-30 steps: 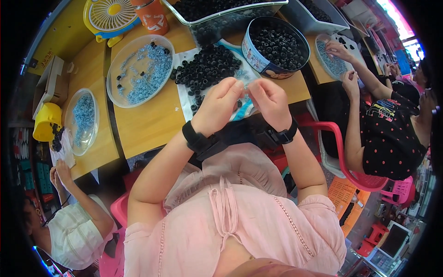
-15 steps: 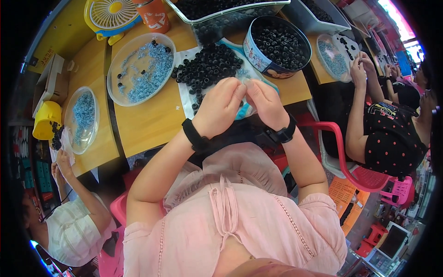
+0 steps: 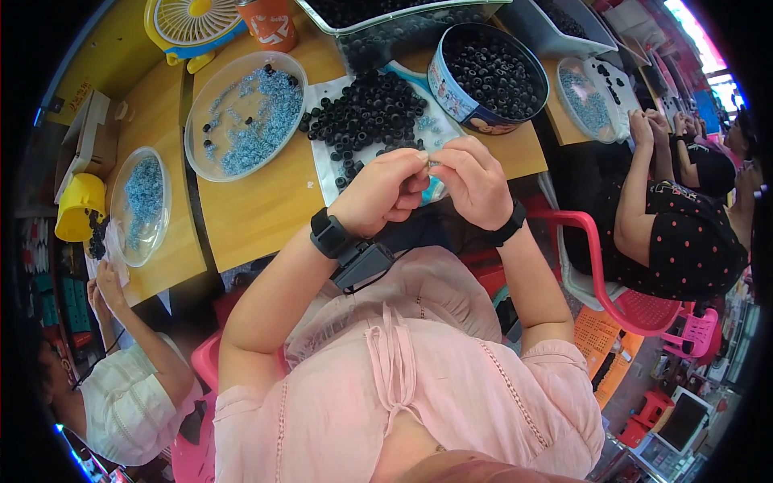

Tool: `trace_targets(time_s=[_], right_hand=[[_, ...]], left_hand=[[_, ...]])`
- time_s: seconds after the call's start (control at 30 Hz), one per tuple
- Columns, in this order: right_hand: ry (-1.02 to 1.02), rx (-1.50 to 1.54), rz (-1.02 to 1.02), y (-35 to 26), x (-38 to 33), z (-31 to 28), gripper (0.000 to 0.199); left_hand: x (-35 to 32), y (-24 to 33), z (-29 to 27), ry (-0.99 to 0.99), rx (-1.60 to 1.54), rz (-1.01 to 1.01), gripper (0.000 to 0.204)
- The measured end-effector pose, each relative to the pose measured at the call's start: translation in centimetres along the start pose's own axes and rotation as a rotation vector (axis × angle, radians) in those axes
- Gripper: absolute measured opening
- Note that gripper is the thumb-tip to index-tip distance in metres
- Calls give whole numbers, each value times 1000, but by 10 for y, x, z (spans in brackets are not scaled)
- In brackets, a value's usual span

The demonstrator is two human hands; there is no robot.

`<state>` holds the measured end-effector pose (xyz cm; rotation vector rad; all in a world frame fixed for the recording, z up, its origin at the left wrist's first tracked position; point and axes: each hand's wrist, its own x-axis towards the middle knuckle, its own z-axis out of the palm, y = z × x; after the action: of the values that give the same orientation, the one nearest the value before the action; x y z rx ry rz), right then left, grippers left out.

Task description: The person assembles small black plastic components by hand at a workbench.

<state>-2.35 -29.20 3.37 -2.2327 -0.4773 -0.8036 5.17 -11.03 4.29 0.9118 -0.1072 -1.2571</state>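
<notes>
My left hand (image 3: 385,191) and my right hand (image 3: 473,181) are raised together just over the near edge of the wooden table (image 3: 266,209), fingertips pinched close on a tiny part I cannot make out. Both wrists carry black bands. Right behind my fingers lies a pile of small black rings (image 3: 366,117) on a white sheet (image 3: 326,173), with a few pale blue rings beside it. A round tin (image 3: 487,76) full of black rings stands to the right of the pile.
A clear dish of blue rings (image 3: 245,113) sits at left, a smaller one (image 3: 141,201) further left. A yellow fan (image 3: 193,20), orange cup (image 3: 270,22) and clear tray (image 3: 394,24) stand behind. Seated people work at left (image 3: 121,386) and right (image 3: 676,233), near a red chair (image 3: 600,274).
My hands stay together, shifting a little while the fingers work. The person at right has pulled both hands back from the far dish toward the body.
</notes>
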Motion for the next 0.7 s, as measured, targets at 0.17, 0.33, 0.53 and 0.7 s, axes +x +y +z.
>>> trace_targets(time_s=[0.17,0.33,0.53,0.7], right_hand=[[62,37,84,6,-7,-3,20],[26,-198,203,25,-10,-2,18],[38,186,436,-2,4,10,17],[114,547,561,-7,13,23,13]], left_hand=[[5,3,-4,69,8,38,21],[6,5,-6,151,17,100,22],[5,1,-4,184,83,155,21],[2,0,-15,74,-122,185,19]])
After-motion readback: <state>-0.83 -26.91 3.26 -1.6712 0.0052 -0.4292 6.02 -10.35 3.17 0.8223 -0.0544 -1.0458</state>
